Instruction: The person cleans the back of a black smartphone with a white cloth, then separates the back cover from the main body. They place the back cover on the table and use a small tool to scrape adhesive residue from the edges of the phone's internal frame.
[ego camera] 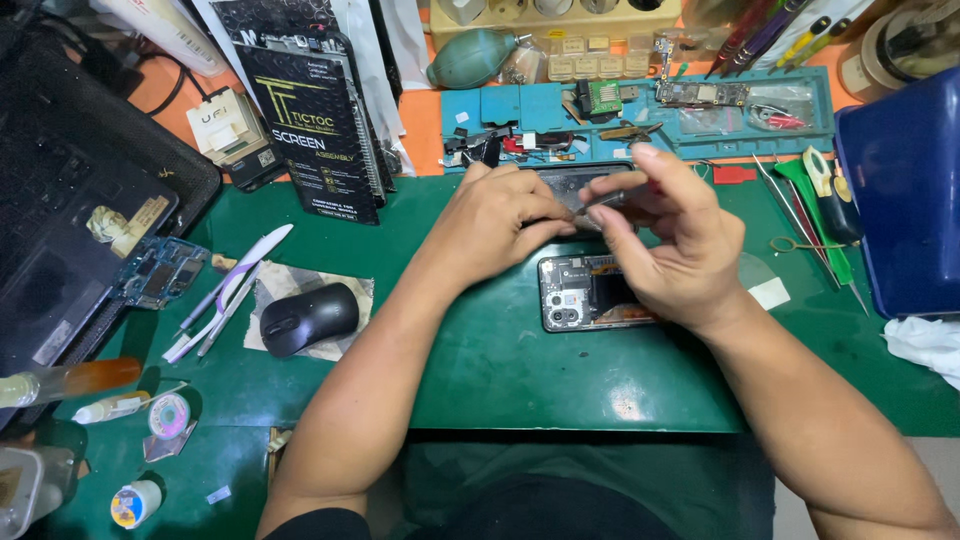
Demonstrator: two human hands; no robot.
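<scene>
You are looking down at a workbench covered by a dark green mat (520, 370), with an orange surface (420, 130) showing beyond it at the far edge. A black computer mouse (308, 318) sits on a grey cloth to the left, a teal parts tray (500, 105) lies along the far side, and a blue box (900, 190) stands at the right. The light is even and bright, with no walls, floor or windows visible.

Tabletop (520, 380) mat: dark green. Computer mouse (308, 318): black. Parts tray (800, 135): teal. Bin (905, 190): blue. Air-blower bulb (472, 57): green. Opened phone (585, 293): black frame.
</scene>
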